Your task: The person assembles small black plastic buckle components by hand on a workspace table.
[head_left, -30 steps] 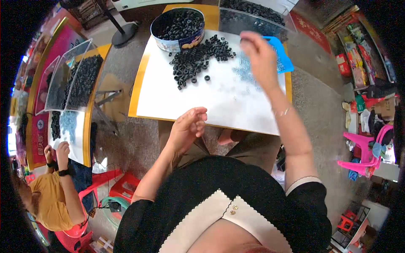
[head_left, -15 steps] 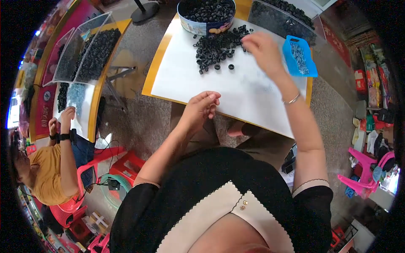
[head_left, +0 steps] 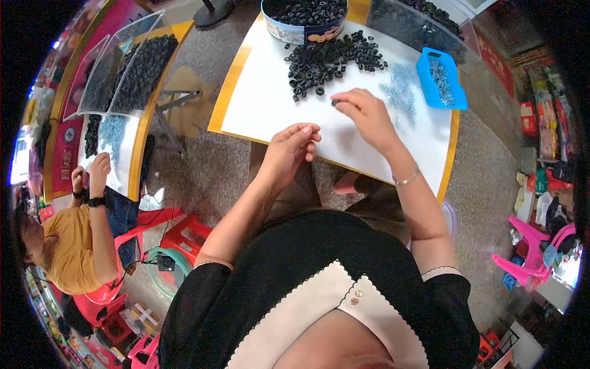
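Near the table's front edge my left hand [head_left: 290, 150] is closed, thumb against curled fingers; anything inside is too small or hidden to make out. To its right and a little farther over the table, my right hand [head_left: 367, 118] pinches a small black ring [head_left: 335, 103] between thumb and fingertips. Just beyond lies a heap of black rings [head_left: 319, 64], with a single ring [head_left: 319, 91] at its near edge. Small clear bluish pieces [head_left: 399, 92] are scattered to the right of the heap.
A blue tray [head_left: 453, 104] of clear pieces sits at the table's right edge. Behind the heap stands a tin [head_left: 286, 32] full of black rings, beside a clear bin [head_left: 412, 27]. At the left, a co-worker [head_left: 74, 252] sits at another table with similar bins [head_left: 132, 80].
My right hand has come back from the heap's right side, nearer my left hand, and now has a black ring in its fingertips. The scattered clear pieces show more fully. My left hand stays nearly still.
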`<act>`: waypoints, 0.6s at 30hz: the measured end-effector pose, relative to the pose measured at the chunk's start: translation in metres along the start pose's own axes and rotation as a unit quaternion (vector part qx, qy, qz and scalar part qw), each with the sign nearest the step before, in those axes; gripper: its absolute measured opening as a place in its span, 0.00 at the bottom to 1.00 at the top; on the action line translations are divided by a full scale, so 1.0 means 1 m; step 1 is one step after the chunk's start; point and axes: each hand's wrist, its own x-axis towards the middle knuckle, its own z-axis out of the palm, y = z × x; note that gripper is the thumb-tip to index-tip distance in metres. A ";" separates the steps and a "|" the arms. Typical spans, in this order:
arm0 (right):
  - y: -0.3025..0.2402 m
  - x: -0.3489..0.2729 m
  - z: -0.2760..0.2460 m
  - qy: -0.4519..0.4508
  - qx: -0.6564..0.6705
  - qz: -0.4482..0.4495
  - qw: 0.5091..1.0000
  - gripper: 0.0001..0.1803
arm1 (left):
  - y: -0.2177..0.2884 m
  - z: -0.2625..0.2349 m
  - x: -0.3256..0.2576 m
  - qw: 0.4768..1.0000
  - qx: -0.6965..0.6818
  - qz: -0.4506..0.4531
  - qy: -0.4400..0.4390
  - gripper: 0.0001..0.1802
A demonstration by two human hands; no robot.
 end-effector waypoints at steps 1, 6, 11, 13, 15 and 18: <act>-0.008 -0.010 0.002 -0.014 0.028 -0.015 0.999 0.10 | 0.001 0.005 -0.001 1.000 0.001 -0.003 0.000 0.11; -0.041 -0.046 0.026 0.039 0.034 -0.069 0.996 0.12 | -0.006 0.012 -0.003 0.999 -0.039 0.023 -0.023 0.12; -0.039 -0.065 0.034 0.124 0.006 -0.057 0.991 0.05 | -0.015 0.012 -0.003 0.999 -0.014 0.011 -0.041 0.13; -0.040 -0.072 0.034 0.133 0.042 -0.036 0.990 0.05 | -0.017 0.010 -0.003 0.998 -0.016 -0.002 -0.066 0.13; -0.040 -0.080 0.033 0.132 0.052 -0.023 0.990 0.05 | -0.020 0.007 -0.002 0.996 -0.027 -0.010 -0.083 0.12; -0.026 -0.087 0.025 0.170 0.037 0.001 0.985 0.05 | -0.019 0.007 -0.002 0.998 -0.027 -0.007 -0.063 0.11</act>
